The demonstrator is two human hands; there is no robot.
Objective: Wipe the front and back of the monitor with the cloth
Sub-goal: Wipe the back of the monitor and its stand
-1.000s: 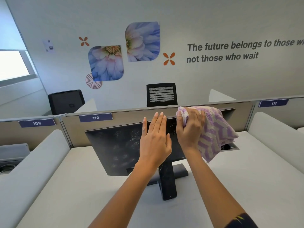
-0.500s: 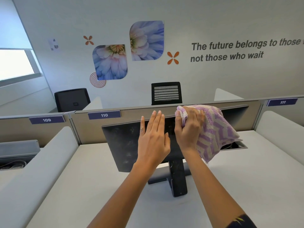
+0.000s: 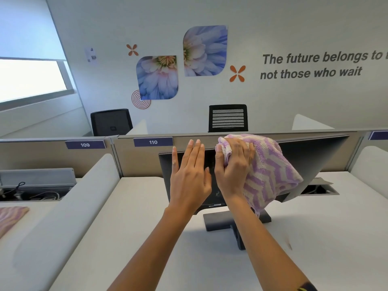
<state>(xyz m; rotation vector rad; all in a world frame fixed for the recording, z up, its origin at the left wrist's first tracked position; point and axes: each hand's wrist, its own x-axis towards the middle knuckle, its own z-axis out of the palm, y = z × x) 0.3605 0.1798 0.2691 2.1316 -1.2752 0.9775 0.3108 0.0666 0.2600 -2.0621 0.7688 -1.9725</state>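
A black monitor (image 3: 310,158) stands on its stand (image 3: 226,222) on the white desk, its dark dusty panel facing me and turned at an angle. My left hand (image 3: 189,177) lies flat against the panel's left part, fingers straight and pointing up. My right hand (image 3: 233,169) grips a purple and white zigzag cloth (image 3: 270,175) and holds it against the panel near the top edge. The cloth hangs down over the panel's middle and hides part of it.
A beige partition (image 3: 136,158) labelled 110 runs behind the monitor. An open cable hatch (image 3: 319,189) sits in the desk at the right. White dividers (image 3: 69,206) flank the desk. Another striped cloth (image 3: 10,217) lies on the neighbouring desk at left. Two black chairs (image 3: 228,118) stand beyond.
The view has swung left, so the monitor sits further right in the frame and looks more angled. Both hands have kept their places on the panel.
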